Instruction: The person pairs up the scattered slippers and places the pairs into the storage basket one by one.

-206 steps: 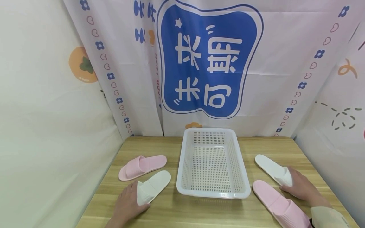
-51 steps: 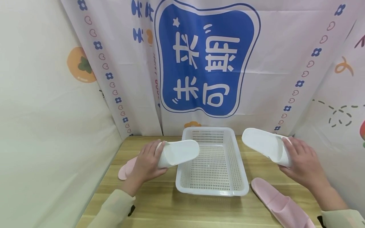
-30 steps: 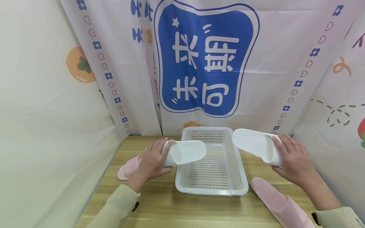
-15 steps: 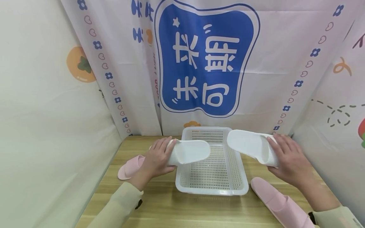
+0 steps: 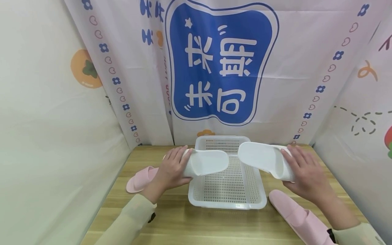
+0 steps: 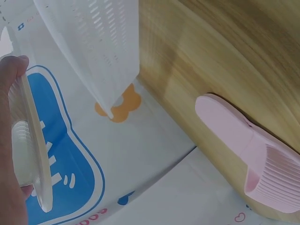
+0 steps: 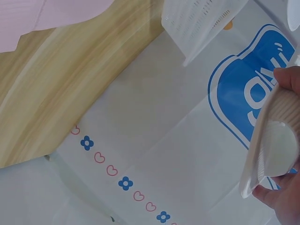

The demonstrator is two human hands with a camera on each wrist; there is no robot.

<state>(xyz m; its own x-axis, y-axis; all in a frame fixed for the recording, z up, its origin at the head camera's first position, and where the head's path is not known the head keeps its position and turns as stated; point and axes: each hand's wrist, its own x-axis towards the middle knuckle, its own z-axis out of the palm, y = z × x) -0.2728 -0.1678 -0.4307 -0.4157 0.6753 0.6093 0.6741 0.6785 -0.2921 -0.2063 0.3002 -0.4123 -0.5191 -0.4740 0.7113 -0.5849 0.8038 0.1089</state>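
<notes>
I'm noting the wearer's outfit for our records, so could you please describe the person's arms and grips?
The left sleeve and right sleeve are pale cream with faint, unclear markings. A small black piece, possibly a strap, shows by each sleeve. The left grip and right grip are ungloved.

Wood-grain tabletop (image 5: pixel 214 228), white backdrop (image 5: pixel 294 102) with blue lettered panel (image 5: pixel 215 68), pale side walls (image 5: pixel 55 153), orange fruit print (image 5: pixel 80 69)
</notes>
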